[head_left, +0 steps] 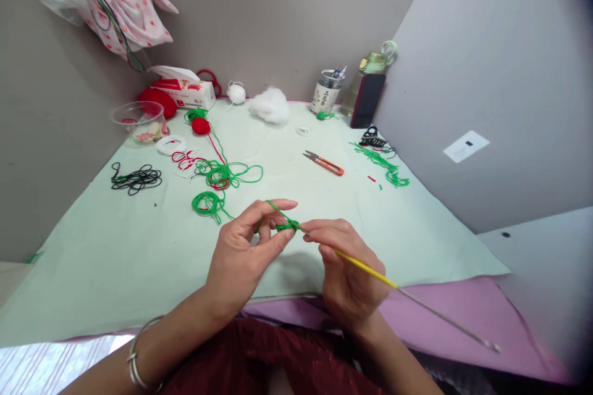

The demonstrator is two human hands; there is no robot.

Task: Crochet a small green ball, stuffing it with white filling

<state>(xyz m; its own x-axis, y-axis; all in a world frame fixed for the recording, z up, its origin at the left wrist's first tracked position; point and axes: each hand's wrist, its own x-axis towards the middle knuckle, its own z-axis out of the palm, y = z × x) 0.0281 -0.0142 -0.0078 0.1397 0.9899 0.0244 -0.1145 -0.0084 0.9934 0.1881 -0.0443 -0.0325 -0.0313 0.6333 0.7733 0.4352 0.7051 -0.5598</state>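
Between the thumb and fingers of my left hand [248,247] is a small green crochet piece [286,226]. A strand of green yarn runs over the raised index finger of that hand. My right hand [349,265] is closed around a crochet hook [370,270] with a yellow grip and a long metal shaft pointing down to the right. The hook's working tip meets the green piece, though the stitch itself is too small to make out. Loose coils of green yarn [208,203] lie on the table just beyond my left hand.
Orange thread snips [324,163] lie mid-table. Black cord [136,179] and a clear plastic tub [139,120] are at left. Along the back stand a tissue box [192,95], white stuffing [270,105], a pen cup [325,92] and a phone [368,100]. Green yarn scraps [384,163] lie at right.
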